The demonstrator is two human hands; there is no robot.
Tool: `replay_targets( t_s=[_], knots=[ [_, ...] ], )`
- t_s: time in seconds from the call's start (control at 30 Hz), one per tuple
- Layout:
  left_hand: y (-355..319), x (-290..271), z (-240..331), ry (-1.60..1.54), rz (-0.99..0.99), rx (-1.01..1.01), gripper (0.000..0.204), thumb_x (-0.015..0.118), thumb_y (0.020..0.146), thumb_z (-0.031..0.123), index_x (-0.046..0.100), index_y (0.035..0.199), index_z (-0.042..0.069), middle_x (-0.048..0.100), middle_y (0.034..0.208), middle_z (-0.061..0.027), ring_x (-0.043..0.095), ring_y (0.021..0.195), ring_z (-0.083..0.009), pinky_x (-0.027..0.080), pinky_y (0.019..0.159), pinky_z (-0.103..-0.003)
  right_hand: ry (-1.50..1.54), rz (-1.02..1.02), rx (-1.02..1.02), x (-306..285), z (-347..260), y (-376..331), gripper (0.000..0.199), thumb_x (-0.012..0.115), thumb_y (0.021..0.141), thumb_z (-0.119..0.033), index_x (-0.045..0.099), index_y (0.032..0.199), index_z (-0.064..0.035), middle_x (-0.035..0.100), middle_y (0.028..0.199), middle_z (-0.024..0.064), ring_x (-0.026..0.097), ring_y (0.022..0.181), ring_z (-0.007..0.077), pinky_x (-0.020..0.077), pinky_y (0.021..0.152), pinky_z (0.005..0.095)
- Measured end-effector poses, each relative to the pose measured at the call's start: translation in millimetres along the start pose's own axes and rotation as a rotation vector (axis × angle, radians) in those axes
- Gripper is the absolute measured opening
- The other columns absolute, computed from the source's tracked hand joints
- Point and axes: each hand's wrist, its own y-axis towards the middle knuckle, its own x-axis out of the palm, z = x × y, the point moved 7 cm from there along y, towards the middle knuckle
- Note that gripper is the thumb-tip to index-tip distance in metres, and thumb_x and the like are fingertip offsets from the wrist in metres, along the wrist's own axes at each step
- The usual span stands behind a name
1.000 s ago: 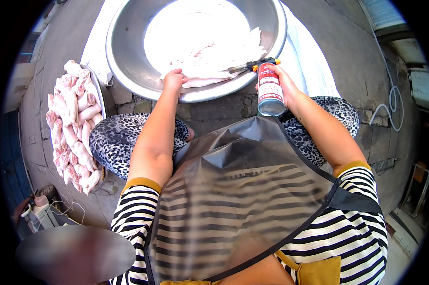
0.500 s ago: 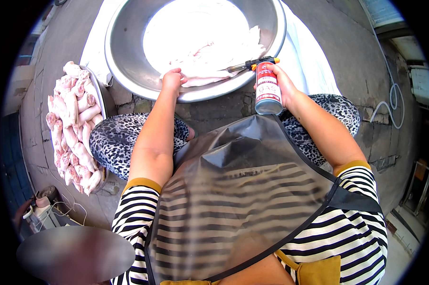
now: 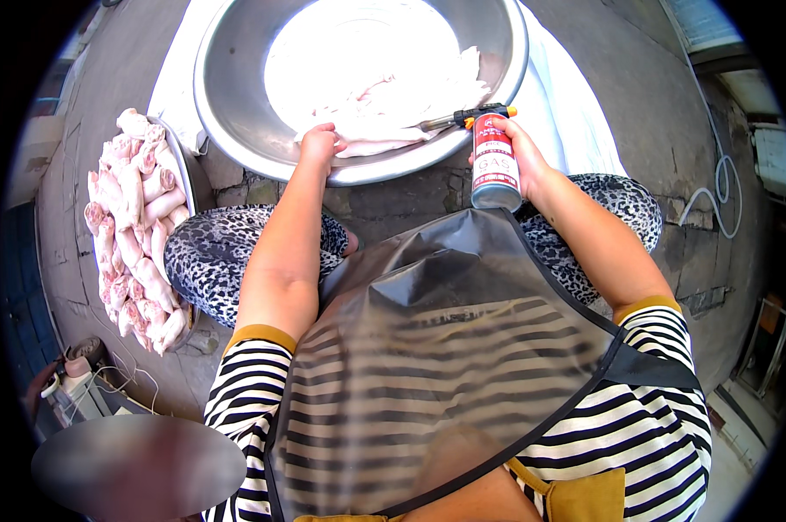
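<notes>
A wide steel basin [image 3: 221, 109] sits on white sheeting [image 3: 575, 130], which spreads out on both sides over a grey, cracked paved floor [image 3: 702, 261]. The basin's bottom is bleached by glare, so the pale pieces of meat [image 3: 449, 91] lying inside are hard to tell apart. Just inside the near rim lies a long pale piece [image 3: 377, 146], its left end in the left hand [image 3: 320, 143], whose grip is closed on it. The right hand [image 3: 525, 161] has its grip wrapped around a red and white gas canister [image 3: 495, 165], held near the rim with its base toward the person; the black torch head [image 3: 469, 116] on top points left, its nozzle close over the long piece. Whether a flame burns cannot be told. To the left, beside one knee in spotted trousers [image 3: 214, 265], an oval metal pan [image 3: 182, 157] on the floor is heaped with pink trotters [image 3: 132, 235]. Further out, a blue door [image 3: 26, 291] stands at the left, a pale hose [image 3: 723, 204] curls on the paving at the right, and a metal frame [image 3: 767, 348] stands near the right edge.
</notes>
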Motion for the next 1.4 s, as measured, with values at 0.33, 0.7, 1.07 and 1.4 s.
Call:
replay_targets(
  t_s=[0.33,0.7,1.07,1.4],
  knots=[
    [-2.0,1.9,0.2,-0.019,0.022,-0.016,0.052,0.041,0.075,-0.012,0.046,0.127,-0.01,0.052,0.119,-0.0205,0.062,0.082,-0.0245,0.055,0.065,-0.029,-0.009,0.029,-0.001,3.0,-1.5,-4.1,0.044,0.054,0.086,-0.041,0.053,0.109,-0.0035,0.066,0.078,0.0218,0.067,0.062,0.0304,0.0576,0.053,0.0436],
    [1.2,1.3,-2.3,-0.064,0.017,-0.019,0.051,0.042,0.076,-0.012,0.046,0.127,-0.01,0.049,0.125,-0.0219,0.059,0.093,-0.0268,0.057,0.067,-0.029,-0.012,0.052,-0.042,8.2,-4.9,-5.5,0.045,0.059,0.083,-0.041,0.054,0.107,-0.0036,0.065,0.076,0.0185,0.067,0.061,0.028,0.058,0.052,0.0414],
    [-6.4,6.2,3.6,0.002,-0.069,0.009,0.056,0.043,0.075,-0.011,0.043,0.131,-0.01,0.053,0.118,-0.0193,0.059,0.09,-0.0232,0.057,0.069,-0.028,-0.084,0.071,-0.018,5.6,-5.0,-8.9,0.043,0.059,0.085,-0.042,0.054,0.106,-0.0049,0.065,0.079,0.0154,0.068,0.065,0.0277,0.0583,0.052,0.0406],
    [-2.3,5.3,1.2,-0.007,-0.053,-0.005,0.054,0.043,0.074,-0.011,0.045,0.129,-0.01,0.054,0.116,-0.0175,0.058,0.093,-0.0231,0.058,0.072,-0.027,-0.112,0.075,-0.014,4.6,-6.4,-16.5,0.043,0.058,0.085,-0.041,0.052,0.105,-0.004,0.065,0.078,0.0156,0.068,0.064,0.0277,0.0583,0.052,0.0409]
  ],
)
